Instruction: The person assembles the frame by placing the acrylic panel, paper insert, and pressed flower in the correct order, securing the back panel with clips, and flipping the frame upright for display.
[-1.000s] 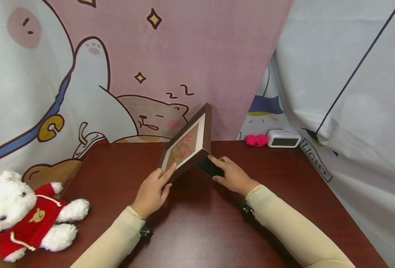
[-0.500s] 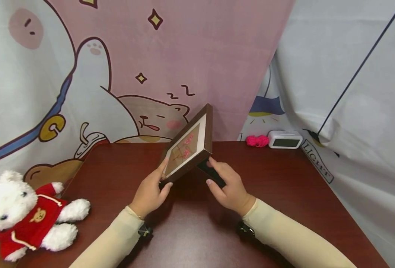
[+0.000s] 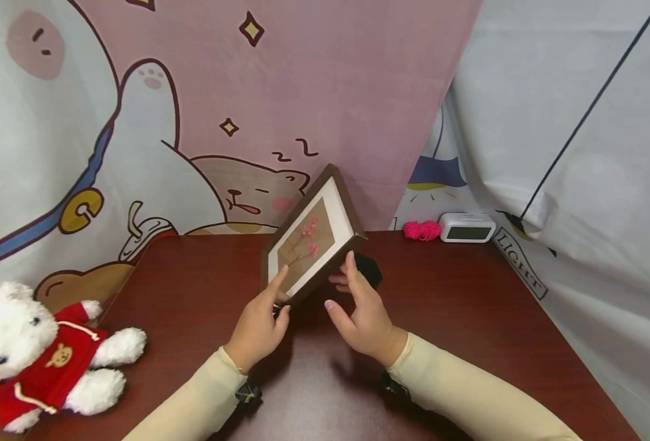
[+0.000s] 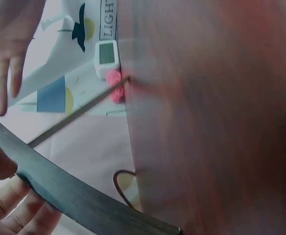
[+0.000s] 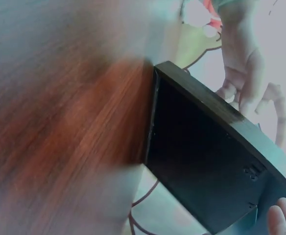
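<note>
A brown picture frame (image 3: 342,211) with pink blossoms on its picture stands tilted on the table, turned partly to the left. At its lower near edge my left hand (image 3: 258,327) grips it, the index finger lying over the picture. The right wrist view shows its black back (image 5: 206,152); a dark flap (image 3: 370,271) sticks out behind, beside my right hand. Close to the frame's right lower edge, my right hand (image 3: 366,315) has its fingers extended and thumb apart. Its fingertips (image 5: 279,218) are near the back; whether they touch cannot be told.
A white plush bear (image 3: 54,355) in a red hoodie lies at the left. Pink yarn (image 3: 421,231) and a white digital clock (image 3: 467,228) sit at the table's back right. A printed curtain (image 3: 358,92) hangs behind the reddish-brown table (image 3: 325,398).
The picture frame has turned so its picture faces me more, and its right lower corner has shifted right. My right hand has moved left and drawn back from the flap.
</note>
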Demonstrator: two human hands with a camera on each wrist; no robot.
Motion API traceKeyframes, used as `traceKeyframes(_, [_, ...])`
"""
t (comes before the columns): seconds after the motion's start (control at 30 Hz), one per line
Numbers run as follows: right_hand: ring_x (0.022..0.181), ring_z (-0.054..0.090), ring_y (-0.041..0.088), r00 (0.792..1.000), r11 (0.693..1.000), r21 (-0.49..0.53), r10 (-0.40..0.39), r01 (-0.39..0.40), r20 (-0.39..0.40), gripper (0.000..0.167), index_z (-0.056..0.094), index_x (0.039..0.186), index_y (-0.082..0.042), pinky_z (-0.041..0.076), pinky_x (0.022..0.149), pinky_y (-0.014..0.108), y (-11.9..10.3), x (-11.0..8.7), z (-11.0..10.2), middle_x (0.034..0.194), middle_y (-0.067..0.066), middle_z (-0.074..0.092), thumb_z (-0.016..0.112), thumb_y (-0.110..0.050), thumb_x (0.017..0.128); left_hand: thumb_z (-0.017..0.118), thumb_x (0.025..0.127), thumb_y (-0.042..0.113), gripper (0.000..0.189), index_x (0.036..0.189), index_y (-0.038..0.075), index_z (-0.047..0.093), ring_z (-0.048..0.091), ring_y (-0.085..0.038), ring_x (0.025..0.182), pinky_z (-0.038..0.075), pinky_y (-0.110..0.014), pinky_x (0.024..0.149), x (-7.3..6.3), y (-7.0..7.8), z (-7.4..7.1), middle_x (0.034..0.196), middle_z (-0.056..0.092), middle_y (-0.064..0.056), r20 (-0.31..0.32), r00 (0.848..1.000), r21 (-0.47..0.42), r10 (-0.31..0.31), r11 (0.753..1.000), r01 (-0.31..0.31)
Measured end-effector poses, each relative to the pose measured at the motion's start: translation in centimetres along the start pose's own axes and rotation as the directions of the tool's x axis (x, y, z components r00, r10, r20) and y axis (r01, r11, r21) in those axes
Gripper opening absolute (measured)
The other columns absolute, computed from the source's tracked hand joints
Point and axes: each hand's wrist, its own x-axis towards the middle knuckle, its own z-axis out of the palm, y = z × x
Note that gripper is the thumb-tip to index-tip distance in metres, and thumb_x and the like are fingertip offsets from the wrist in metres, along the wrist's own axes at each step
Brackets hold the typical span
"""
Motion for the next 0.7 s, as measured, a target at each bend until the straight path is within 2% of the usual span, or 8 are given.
traceKeyframes(0.07, [0.111, 0.071, 0.038, 0.998, 0.999, 0.016, 0.052, -0.052, -0.027, 0.095, 0.01, 0.163, 0.013, 0.06, 0.089, 0.049, 0.3, 0.1, 0.1, 0.139, 0.031, 0.055, 0.069, 0.003, 0.09, 0.07, 0.087, -0.008, 0.085, 0.164, 0.008, 0.035, 0.074, -0.022, 0.092, 0.061, -0.041, 0.081, -0.2, 0.5, 0.2, 0.103, 0.075, -0.006, 0.021, 1.0, -0.047, -0.002, 0.999, 0.003])
traceKeyframes(0.17, [0.111, 0.07, 0.038, 0.983, 0.985, 0.031, 0.171, -0.169, -0.061, 0.098, 0.005, 0.166, 0.006, 0.059, 0.091, 0.052, 0.8, -0.1, 0.1, 0.142, 0.031, 0.053, 0.069, 0.003, 0.092, 0.065, 0.086, -0.01, 0.085, 0.163, 0.005, 0.034, 0.075, -0.021, 0.098, 0.062, -0.039, 0.083, -0.3, 1.3, 0.6, 0.11, 0.077, -0.008, 0.067, 0.998, -0.144, 0.015, 0.99, -0.006])
traceKeyframes(0.3, [0.111, 0.069, 0.035, 0.938, 0.945, 0.043, 0.328, -0.325, -0.112, 0.11, -0.002, 0.169, -0.004, 0.058, 0.092, 0.051, 1.0, -0.1, 0.4, 0.142, 0.028, 0.057, 0.075, -0.001, 0.09, 0.061, 0.086, -0.013, 0.086, 0.164, 0.003, 0.03, 0.075, -0.024, 0.105, 0.062, -0.038, 0.085, -0.6, 2.1, 1.1, 0.121, 0.076, -0.012, 0.149, 0.985, -0.266, 0.087, 0.963, -0.045])
traceKeyframes(0.4, [0.097, 0.07, 0.027, 0.904, 0.916, 0.066, 0.402, -0.396, -0.144, 0.118, -0.004, 0.17, -0.01, 0.06, 0.083, 0.045, 1.0, 0.1, 0.5, 0.127, 0.023, 0.065, 0.079, 0.0, 0.086, 0.062, 0.088, -0.013, 0.085, 0.164, 0.001, 0.027, 0.075, -0.026, 0.108, 0.062, -0.039, 0.085, -0.6, 2.3, 1.2, 0.125, 0.075, -0.013, 0.18, 0.975, -0.29, 0.132, 0.954, -0.076])
traceKeyframes(0.53, [0.075, 0.063, 0.021, 0.878, 0.891, 0.114, 0.452, -0.439, -0.158, 0.121, -0.004, 0.171, -0.02, 0.057, 0.067, 0.035, 1.0, 0.5, 0.5, 0.101, 0.016, 0.063, 0.078, 0.003, 0.084, 0.065, 0.089, -0.011, 0.083, 0.163, -0.001, 0.03, 0.074, -0.026, 0.11, 0.061, -0.042, 0.087, -0.4, 1.6, 1.1, 0.125, 0.075, -0.012, 0.156, 0.977, -0.255, 0.144, 0.962, -0.101])
traceKeyframes(0.6, [0.072, 0.059, 0.021, 0.869, 0.882, 0.134, 0.469, -0.452, -0.159, 0.121, -0.003, 0.171, -0.023, 0.054, 0.065, 0.031, 1.2, 0.6, 0.4, 0.097, 0.015, 0.059, 0.076, 0.004, 0.084, 0.066, 0.088, -0.01, 0.082, 0.162, -0.001, 0.032, 0.073, -0.028, 0.112, 0.061, -0.045, 0.089, -0.3, 0.9, 1.0, 0.126, 0.074, -0.014, 0.129, 0.983, -0.23, 0.129, 0.968, -0.097])
traceKeyframes(0.7, [0.077, 0.057, 0.021, 0.855, 0.867, 0.158, 0.494, -0.472, -0.157, 0.118, 0.0, 0.171, -0.025, 0.05, 0.065, 0.026, 1.4, 0.7, 0.1, 0.101, 0.016, 0.061, 0.074, 0.006, 0.084, 0.067, 0.087, -0.01, 0.082, 0.162, -0.001, 0.034, 0.068, -0.032, 0.123, 0.057, -0.051, 0.097, 0.0, -0.5, 0.6, 0.135, 0.069, -0.018, 0.073, 0.995, -0.189, 0.073, 0.98, -0.058])
